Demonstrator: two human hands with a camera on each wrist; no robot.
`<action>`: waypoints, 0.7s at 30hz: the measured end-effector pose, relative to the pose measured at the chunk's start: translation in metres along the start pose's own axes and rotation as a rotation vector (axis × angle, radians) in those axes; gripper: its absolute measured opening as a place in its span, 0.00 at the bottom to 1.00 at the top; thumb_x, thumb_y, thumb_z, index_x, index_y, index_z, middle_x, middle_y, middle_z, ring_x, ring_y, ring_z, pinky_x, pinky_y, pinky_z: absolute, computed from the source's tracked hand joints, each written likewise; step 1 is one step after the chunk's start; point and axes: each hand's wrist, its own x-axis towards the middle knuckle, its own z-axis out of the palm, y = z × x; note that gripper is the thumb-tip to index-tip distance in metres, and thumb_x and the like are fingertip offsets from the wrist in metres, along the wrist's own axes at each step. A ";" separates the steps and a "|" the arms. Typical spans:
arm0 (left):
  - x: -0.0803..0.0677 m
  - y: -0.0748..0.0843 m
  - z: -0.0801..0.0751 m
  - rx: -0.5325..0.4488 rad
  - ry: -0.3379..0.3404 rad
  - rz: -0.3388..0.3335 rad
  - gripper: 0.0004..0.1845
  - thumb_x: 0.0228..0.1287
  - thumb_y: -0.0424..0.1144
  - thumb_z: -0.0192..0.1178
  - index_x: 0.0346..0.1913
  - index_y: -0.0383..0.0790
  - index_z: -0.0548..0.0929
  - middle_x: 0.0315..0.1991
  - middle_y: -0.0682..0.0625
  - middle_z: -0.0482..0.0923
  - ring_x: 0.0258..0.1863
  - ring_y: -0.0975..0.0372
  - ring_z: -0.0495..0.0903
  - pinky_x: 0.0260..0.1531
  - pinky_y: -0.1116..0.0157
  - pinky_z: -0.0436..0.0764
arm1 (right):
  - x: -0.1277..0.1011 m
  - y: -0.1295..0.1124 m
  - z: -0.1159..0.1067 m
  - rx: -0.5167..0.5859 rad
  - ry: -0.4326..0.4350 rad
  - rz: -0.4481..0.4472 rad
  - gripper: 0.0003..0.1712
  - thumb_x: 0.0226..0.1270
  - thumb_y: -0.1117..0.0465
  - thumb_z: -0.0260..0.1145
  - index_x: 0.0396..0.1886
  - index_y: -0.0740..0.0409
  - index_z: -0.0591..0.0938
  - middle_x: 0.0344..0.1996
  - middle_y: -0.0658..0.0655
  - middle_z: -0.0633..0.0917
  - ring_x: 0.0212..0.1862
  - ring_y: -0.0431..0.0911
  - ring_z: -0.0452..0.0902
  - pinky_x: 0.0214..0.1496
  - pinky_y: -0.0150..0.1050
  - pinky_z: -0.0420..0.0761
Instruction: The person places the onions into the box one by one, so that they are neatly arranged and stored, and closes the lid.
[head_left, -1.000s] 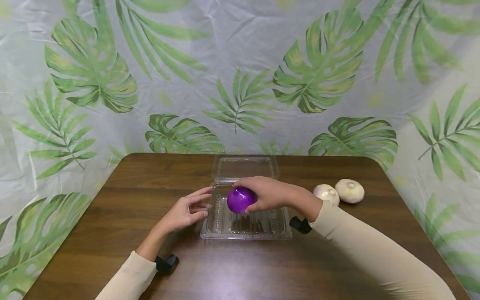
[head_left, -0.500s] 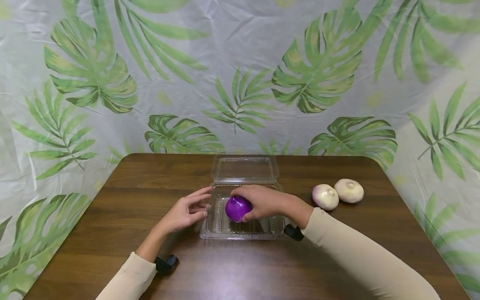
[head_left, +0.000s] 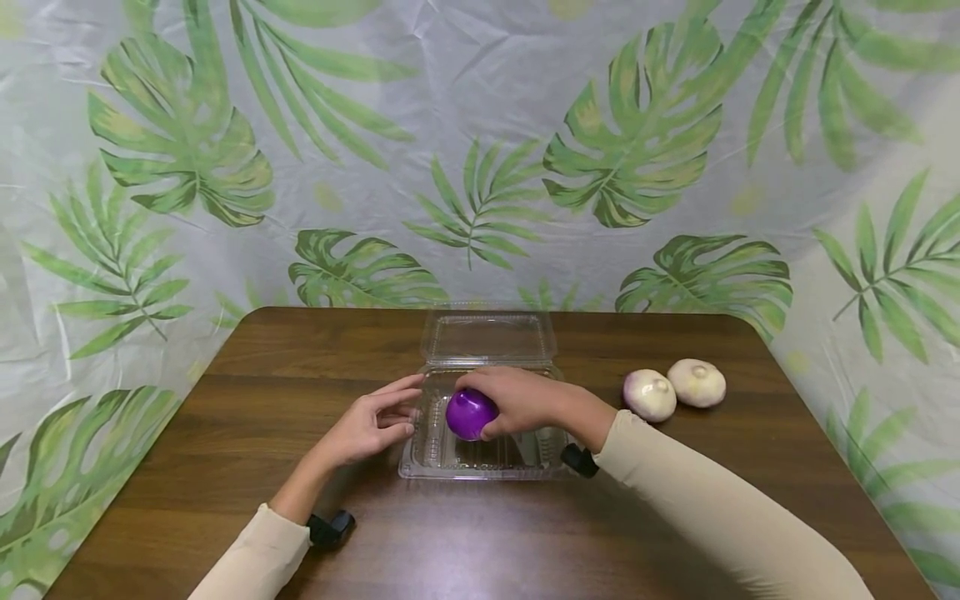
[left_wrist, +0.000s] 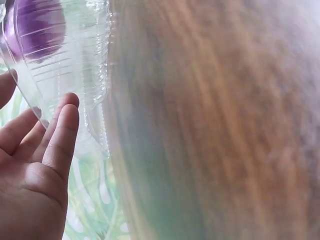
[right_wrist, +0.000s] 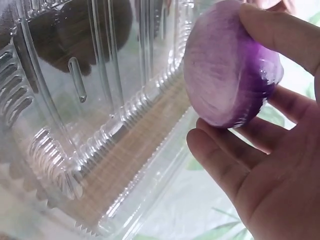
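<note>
Right hand (head_left: 525, 400) fingers gripping purple onion (head_left: 468, 414), onion half-hidden, left hand (head_left: 367, 425) fingers relaxed

A dark brown wooden table (head_left: 225, 467) with rounded far corners is seen filling the lower half of the head view, its grain running from 9 o'clock to 3 o'clock, and a soft sheen of light is reflected on the near surface toward 6 o'clock. A pale, creased plastic sheet (head_left: 480, 92) printed with green palm and monstera leaves is hung behind the table from 9 o'clock through 12 o'clock to 3 o'clock, and it is draped down past both table sides. Even, diffuse lighting is cast over everything, with only faint shadows thrown on the wood
</note>
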 end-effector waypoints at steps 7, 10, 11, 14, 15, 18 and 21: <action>0.000 -0.002 0.000 -0.005 -0.002 0.001 0.30 0.64 0.26 0.62 0.68 0.24 0.69 0.76 0.36 0.58 0.57 0.39 0.80 0.58 0.56 0.84 | 0.014 0.004 0.004 -0.007 0.009 -0.006 0.41 0.58 0.53 0.75 0.70 0.55 0.69 0.64 0.61 0.75 0.63 0.55 0.76 0.64 0.49 0.82; -0.001 -0.004 0.000 -0.009 -0.004 0.009 0.30 0.64 0.26 0.61 0.68 0.23 0.69 0.76 0.36 0.58 0.57 0.38 0.79 0.57 0.56 0.84 | 0.018 0.007 0.006 -0.011 0.012 -0.009 0.40 0.58 0.53 0.75 0.69 0.53 0.70 0.64 0.61 0.75 0.63 0.55 0.76 0.64 0.49 0.82; -0.001 -0.004 0.000 -0.010 -0.004 0.010 0.30 0.64 0.26 0.61 0.68 0.23 0.69 0.76 0.35 0.58 0.57 0.38 0.79 0.57 0.56 0.84 | 0.020 0.007 0.007 -0.007 0.011 -0.005 0.40 0.58 0.53 0.75 0.69 0.53 0.70 0.64 0.61 0.75 0.63 0.55 0.76 0.64 0.49 0.82; -0.002 -0.004 -0.001 -0.008 -0.002 0.010 0.29 0.64 0.26 0.62 0.68 0.23 0.69 0.76 0.36 0.58 0.57 0.39 0.80 0.57 0.56 0.84 | 0.023 0.008 0.012 -0.004 0.003 0.007 0.40 0.57 0.52 0.76 0.69 0.52 0.71 0.64 0.61 0.75 0.63 0.54 0.76 0.65 0.48 0.81; -0.002 -0.004 -0.001 -0.006 -0.003 0.008 0.29 0.64 0.26 0.62 0.68 0.23 0.69 0.76 0.36 0.58 0.57 0.39 0.80 0.57 0.56 0.84 | 0.023 0.008 0.014 -0.002 0.000 0.012 0.41 0.57 0.52 0.76 0.69 0.52 0.71 0.64 0.60 0.76 0.62 0.54 0.76 0.65 0.47 0.81; -0.001 -0.004 -0.001 -0.009 -0.014 -0.004 0.30 0.64 0.27 0.62 0.69 0.25 0.68 0.77 0.37 0.58 0.58 0.40 0.80 0.58 0.57 0.84 | 0.024 0.008 0.019 -0.007 -0.013 0.025 0.41 0.56 0.51 0.77 0.68 0.52 0.72 0.62 0.59 0.77 0.61 0.53 0.78 0.64 0.47 0.82; 0.000 -0.004 -0.001 -0.005 -0.025 -0.009 0.30 0.65 0.28 0.62 0.69 0.26 0.68 0.77 0.37 0.58 0.59 0.40 0.79 0.58 0.57 0.84 | 0.025 0.009 0.021 -0.019 -0.020 0.023 0.40 0.55 0.54 0.77 0.67 0.52 0.73 0.61 0.57 0.78 0.61 0.52 0.78 0.64 0.47 0.81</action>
